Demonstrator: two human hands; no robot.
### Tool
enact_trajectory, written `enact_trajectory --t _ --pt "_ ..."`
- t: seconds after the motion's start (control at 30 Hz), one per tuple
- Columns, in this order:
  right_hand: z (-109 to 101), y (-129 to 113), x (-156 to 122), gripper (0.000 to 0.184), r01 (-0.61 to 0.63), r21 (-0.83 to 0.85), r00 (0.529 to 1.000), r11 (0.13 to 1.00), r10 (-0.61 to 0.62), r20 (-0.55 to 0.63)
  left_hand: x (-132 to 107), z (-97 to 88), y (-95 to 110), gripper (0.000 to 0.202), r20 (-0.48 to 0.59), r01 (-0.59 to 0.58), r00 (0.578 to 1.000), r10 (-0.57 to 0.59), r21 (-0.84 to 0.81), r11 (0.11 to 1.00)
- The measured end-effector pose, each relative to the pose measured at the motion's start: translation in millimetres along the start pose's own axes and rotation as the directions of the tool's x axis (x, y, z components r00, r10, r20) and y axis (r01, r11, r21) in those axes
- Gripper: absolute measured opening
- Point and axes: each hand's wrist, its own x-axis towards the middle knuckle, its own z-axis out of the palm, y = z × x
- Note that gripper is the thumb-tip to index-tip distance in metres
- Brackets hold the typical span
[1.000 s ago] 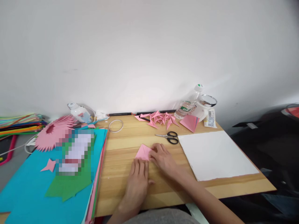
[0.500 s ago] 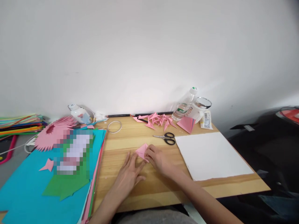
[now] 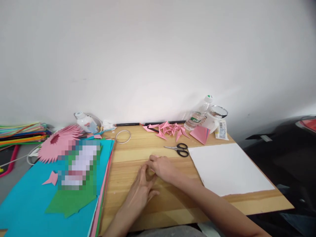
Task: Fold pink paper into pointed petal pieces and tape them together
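Observation:
My two hands meet over the bare wood in the middle of the desk. Between them is a small square of pink paper, now almost wholly hidden by the fingers. My right hand (image 3: 163, 168) comes in from the right, its fingers bent and pinched on the paper's far edge. From the left, my left hand (image 3: 141, 188) holds the near left side with its fingertips, the thumb sticking out apart. Black-handled scissors (image 3: 179, 150) lie just beyond my right hand. Farther back sits a pile of folded pink paper pieces (image 3: 170, 129).
A white board (image 3: 230, 169) lies at right. Behind it stand a water bottle (image 3: 197, 115), a mug (image 3: 212, 122) and a pink paper square (image 3: 200, 133). At left are blue sheets (image 3: 27, 197), green paper (image 3: 74, 202) and a pleated pink ring (image 3: 66, 140). A white hoop (image 3: 123, 137) lies near the wall.
My right hand has shifted up and left over the pink paper, covering it. My left fingers have drawn in against it. The view has shifted slightly.

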Motion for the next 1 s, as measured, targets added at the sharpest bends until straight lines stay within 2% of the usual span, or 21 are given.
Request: enact_trajectory --t 0.17,0.33,0.57,0.77,0.9,1.0 --pt "1.5 -0.7 9.3 0.015 0.016 0.003 1.000 1.000 -0.016 0.015 -1.9 5.6 -1.8 0.055 -0.043 0.013 0.999 -0.011 0.028 1.000" --pt "6.1 -1.7 16.9 0.015 -0.036 0.002 0.999 0.999 0.036 0.001 -3.9 17.9 -5.4 0.052 -0.103 0.001 0.995 0.004 0.050 0.999" --pt "13.2 0.3 10.0 0.016 -0.089 0.016 0.994 0.996 0.090 -0.059 -2.1 6.4 -1.4 0.043 -0.061 0.009 0.998 -0.002 0.115 0.993" --pt "16.9 13.2 -8.8 0.012 0.034 0.058 0.997 0.998 -0.030 -0.078 -6.1 15.0 -13.7 0.065 0.011 -0.115 0.993 0.117 0.304 0.946" --pt "24.1 20.5 -20.4 0.012 0.151 0.063 0.977 0.987 -0.139 -0.161 -6.4 19.4 -15.1 0.073 0.040 -0.097 0.995 0.088 0.410 0.907" --pt "31.1 22.5 -31.3 0.015 0.193 0.084 0.953 0.978 -0.167 -0.253 -3.7 20.0 -12.1 0.073 0.056 -0.092 0.996 0.075 0.425 0.900"
